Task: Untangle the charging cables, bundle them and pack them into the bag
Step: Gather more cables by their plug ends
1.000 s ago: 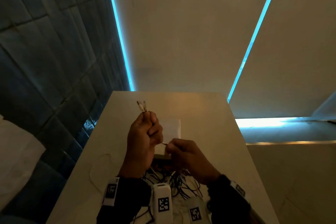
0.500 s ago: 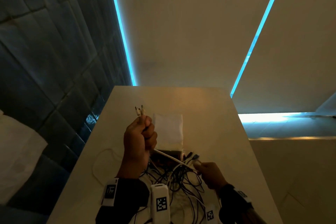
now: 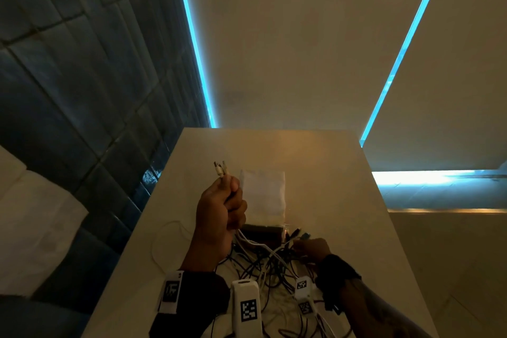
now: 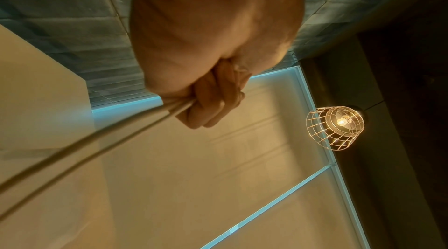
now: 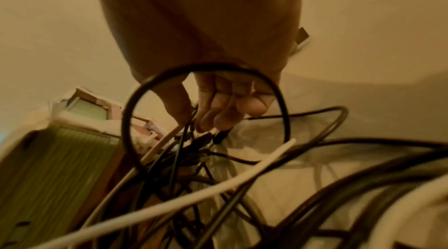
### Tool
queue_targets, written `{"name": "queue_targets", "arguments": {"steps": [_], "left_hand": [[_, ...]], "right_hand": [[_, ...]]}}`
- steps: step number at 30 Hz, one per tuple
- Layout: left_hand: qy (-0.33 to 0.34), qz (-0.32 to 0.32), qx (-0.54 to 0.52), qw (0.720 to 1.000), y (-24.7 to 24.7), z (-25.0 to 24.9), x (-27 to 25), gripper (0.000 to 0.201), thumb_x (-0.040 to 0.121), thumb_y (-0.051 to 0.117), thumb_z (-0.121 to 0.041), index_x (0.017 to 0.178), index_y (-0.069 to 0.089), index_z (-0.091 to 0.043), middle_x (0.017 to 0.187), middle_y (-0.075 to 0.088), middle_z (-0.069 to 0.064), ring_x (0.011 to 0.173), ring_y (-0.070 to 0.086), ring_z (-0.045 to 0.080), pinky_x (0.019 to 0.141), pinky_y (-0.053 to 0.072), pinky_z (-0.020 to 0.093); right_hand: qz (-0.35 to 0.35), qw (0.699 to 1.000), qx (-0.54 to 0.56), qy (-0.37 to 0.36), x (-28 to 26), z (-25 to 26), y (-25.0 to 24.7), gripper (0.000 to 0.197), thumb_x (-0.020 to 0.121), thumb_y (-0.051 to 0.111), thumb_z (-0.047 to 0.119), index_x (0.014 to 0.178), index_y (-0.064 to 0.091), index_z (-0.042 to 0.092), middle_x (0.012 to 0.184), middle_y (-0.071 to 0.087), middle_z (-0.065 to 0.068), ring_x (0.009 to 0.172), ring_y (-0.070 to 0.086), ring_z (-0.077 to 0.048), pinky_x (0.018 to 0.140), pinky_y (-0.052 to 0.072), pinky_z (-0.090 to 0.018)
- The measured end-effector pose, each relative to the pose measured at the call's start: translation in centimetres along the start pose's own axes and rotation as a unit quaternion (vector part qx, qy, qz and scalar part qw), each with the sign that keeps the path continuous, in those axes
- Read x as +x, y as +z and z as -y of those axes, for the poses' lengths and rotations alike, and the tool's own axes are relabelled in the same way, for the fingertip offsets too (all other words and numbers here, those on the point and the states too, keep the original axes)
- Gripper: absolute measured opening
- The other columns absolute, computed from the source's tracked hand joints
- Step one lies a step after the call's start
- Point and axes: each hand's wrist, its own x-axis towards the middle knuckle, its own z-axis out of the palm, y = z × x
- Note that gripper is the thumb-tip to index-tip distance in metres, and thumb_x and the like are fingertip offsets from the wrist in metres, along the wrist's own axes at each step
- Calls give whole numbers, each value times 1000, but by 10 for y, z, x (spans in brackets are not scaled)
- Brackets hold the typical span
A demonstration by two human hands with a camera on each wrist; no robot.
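Left hand (image 3: 220, 211): my fist grips the white cable (image 3: 255, 243), plugs up at 12.
Right hand (image 3: 312, 249): pinches a black cable (image 5: 188, 138) in the tangle (image 3: 263, 263), at 4 o'clock from my left.

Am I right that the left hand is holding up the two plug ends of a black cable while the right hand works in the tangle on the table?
Not quite: in the head view the cable in the left hand is white. The right hand is in the tangle.

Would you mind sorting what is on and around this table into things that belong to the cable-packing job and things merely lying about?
Belonging to the job:
- white cable, both plugs held up by the left hand
- tangle of black cables, picked at by the right hand
- white bag

Lying about:
- brown box
- thin white wire
- wire-cage lamp
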Motion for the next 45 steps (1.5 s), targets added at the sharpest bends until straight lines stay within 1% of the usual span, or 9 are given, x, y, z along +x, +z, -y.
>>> {"name": "queue_targets", "arguments": {"steps": [4, 8, 12, 20, 26, 30, 34, 38, 45], "left_hand": [[-3, -3, 19, 1000, -1, 2, 0, 35, 103, 29, -25, 74, 45, -12, 48, 28, -6, 36, 17, 5, 37, 16, 14], [-6, -15, 47, 999, 0, 5, 3, 36, 103, 30, -25, 75, 48, -12, 48, 29, -7, 36, 17, 5, 38, 13, 16], [-2, -15, 74, 997, 3, 10, 7, 33, 103, 31, -24, 81, 51, -9, 49, 29, -7, 36, 18, 5, 36, 16, 15], [41, -41, 205, 977, 11, 14, 12, 30, 102, 35, -27, 106, 58, -8, 43, 30, -9, 36, 21, 4, 38, 20, 19], [71, -33, 274, 959, 17, 12, 8, 27, 99, 42, -32, 103, 65, -19, 49, 33, -4, 38, 27, 6, 39, 26, 21], [108, -56, 309, 943, 18, 13, 5, 25, 98, 45, -32, 87, 65, -23, 51, 47, -10, 44, 37, 7, 43, 32, 19], [110, -92, 257, 956, 17, 11, 4, 30, 100, 41, -30, 81, 59, -17, 50, 36, -7, 47, 31, 11, 45, 29, 23], [96, -99, 244, 960, 16, 11, 4, 37, 102, 35, -34, 78, 58, -17, 62, 42, 6, 58, 42, 21, 55, 39, 31], [104, -87, 166, 977, 15, 9, 2, 36, 103, 31, -23, 72, 46, -14, 69, 48, 3, 68, 47, 19, 66, 42, 32]], "right_hand": [[-47, 996, 77, -3, -1, 2, 2, 14, 86, 64, 9, 75, 63, 1, 78, 63, -13, 62, 58, -21, 57, 47, -31], [-78, 971, 194, -118, -23, 20, 1, 13, 90, 58, 6, 78, 62, 1, 78, 65, -16, 65, 59, -26, 59, 44, -31], [-39, 933, 232, -270, -63, 53, 1, 15, 95, 53, 6, 87, 60, -5, 77, 66, -21, 67, 65, -28, 67, 53, -36], [79, 886, 138, -436, -146, 110, 14, 17, 95, 56, 12, 88, 58, -3, 59, 53, -12, 48, 49, -24, 48, 45, -32], [95, 879, 61, -462, -174, 122, 24, 20, 96, 54, 15, 92, 61, -3, 61, 59, -8, 43, 50, -17, 43, 45, -27], [89, 880, 42, -465, -177, 122, 25, 25, 95, 56, 22, 89, 62, -2, 60, 61, -9, 41, 50, -14, 42, 43, -23], [114, 882, 13, -457, -174, 115, 26, 27, 97, 54, 19, 84, 63, -4, 54, 54, -4, 41, 45, -7, 46, 41, -21], [122, 869, 9, -479, -172, 112, 31, 25, 97, 54, 16, 82, 66, -1, 52, 49, 7, 43, 38, -3, 47, 34, -16], [124, 871, -23, -475, -163, 104, 35, 28, 98, 52, 17, 74, 62, 8, 49, 47, 12, 47, 39, -1, 51, 34, -15]]}}
